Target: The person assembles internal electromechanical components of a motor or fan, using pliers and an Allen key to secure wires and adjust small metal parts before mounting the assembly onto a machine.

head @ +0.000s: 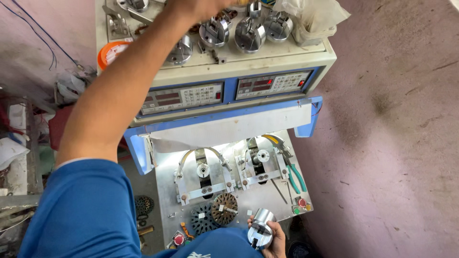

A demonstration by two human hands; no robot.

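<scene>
Steel cylinder tool (260, 230) gripped in right hand (273, 239), axis tilted, slotted face toward camera. Left hand (201, 7) raised to machine top (248, 59); grip unclear.

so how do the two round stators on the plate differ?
The left stator looks dark grey with open slots; the right stator is brownish, apparently wound with copper, with a small pale piece on top. The right one lies nearer the winding heads. Both are round, slotted and lie flat on the metal plate.
</scene>
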